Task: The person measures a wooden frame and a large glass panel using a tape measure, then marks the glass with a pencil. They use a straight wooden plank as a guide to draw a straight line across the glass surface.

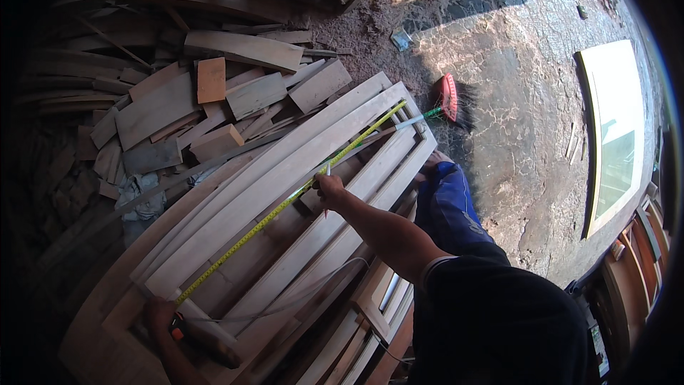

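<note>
A yellow tape measure blade (265,221) stretches along a long pale wooden frame (235,232), from its far end down to the near left. At the near end, my left hand (158,317) is closed on the tape measure case (177,326), which is dark with an orange patch. My right hand (329,191) is over the middle of the blade, fingers pinched round a slim pencil (328,170) that shows above and below the fist. Whether those fingers also press the blade is hard to make out.
Scrap wood pieces (242,96) are heaped left of the frame. A broom with a red head (449,96) lies beyond its far end. More frames (377,299) lie under my right arm. A white-edged panel (613,135) is on the cracked floor (520,64) at right.
</note>
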Action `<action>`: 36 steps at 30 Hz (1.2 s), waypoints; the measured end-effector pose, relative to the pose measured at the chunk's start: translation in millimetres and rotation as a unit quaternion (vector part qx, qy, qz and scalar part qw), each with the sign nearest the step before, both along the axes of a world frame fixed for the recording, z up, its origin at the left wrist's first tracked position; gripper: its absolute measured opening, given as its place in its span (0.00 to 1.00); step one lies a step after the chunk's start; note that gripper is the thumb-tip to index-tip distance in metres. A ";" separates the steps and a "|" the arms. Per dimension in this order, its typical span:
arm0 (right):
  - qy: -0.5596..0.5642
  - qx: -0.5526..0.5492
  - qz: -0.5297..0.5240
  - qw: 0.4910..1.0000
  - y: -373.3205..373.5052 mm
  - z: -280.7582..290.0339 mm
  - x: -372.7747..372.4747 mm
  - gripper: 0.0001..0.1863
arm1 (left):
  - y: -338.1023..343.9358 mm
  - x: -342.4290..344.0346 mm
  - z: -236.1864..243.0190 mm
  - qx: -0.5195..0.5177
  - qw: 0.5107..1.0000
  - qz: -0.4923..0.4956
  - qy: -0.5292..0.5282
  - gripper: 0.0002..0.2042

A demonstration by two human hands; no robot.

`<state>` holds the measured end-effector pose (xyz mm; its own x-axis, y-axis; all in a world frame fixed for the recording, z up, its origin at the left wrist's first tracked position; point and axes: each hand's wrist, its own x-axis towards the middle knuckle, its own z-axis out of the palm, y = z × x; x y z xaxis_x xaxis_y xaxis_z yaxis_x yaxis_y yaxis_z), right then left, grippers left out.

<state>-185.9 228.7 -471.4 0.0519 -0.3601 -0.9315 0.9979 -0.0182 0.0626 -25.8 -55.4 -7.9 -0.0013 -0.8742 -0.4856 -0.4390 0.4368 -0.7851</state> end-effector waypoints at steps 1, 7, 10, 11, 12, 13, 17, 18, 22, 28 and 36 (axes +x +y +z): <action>-0.006 0.010 0.007 1.000 0.6 0.4 -0.6 0.12 | 0.8 -0.9 0.0 0.000 1.000 0.000 -0.002 0.18; 0.006 0.010 0.013 1.000 1.5 2.5 -3.4 0.13 | 3.5 -3.0 -1.3 -0.023 1.000 0.017 0.004 0.17; -0.001 0.020 0.016 1.000 1.4 4.1 -3.9 0.13 | 5.9 -4.9 -0.9 -0.037 0.999 0.020 0.012 0.18; 0.003 0.012 0.015 1.000 1.5 3.6 -3.6 0.13 | 6.9 -5.6 -1.1 -0.043 0.999 0.021 0.015 0.18; 0.001 0.012 0.020 1.000 1.8 2.1 -3.0 0.13 | 7.5 -6.2 -1.3 -0.037 0.999 0.016 0.011 0.18; -0.004 0.022 0.029 0.999 1.8 -0.4 -1.7 0.13 | 6.9 -7.0 -2.3 -0.033 0.999 0.016 0.008 0.18; -0.007 0.015 -0.010 1.000 1.2 -17.1 6.8 0.12 | 1.5 -3.6 -2.7 -0.015 0.999 0.046 0.000 0.17; 0.001 0.006 0.002 1.000 2.2 -21.2 8.6 0.12 | 1.7 -1.1 -1.2 -0.025 0.998 0.063 0.007 0.16; -0.012 -0.043 -0.011 0.999 3.5 -34.5 10.8 0.11 | 7.3 0.1 -0.7 -0.068 0.997 0.038 -0.006 0.17; 0.002 -0.020 0.032 0.999 5.7 -36.4 12.5 0.11 | 16.6 -16.3 2.6 -0.069 0.994 0.079 0.012 0.19; -0.005 0.005 0.026 1.000 4.1 -30.4 9.7 0.12 | 18.9 -16.3 1.6 -0.083 0.994 0.067 0.026 0.17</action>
<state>-176.2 232.8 -501.7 0.0801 -0.3469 -0.9345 0.9968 0.0328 0.0732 -42.1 -36.5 -6.3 0.0990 -0.9361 -0.3376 -0.5259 0.2388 -0.8163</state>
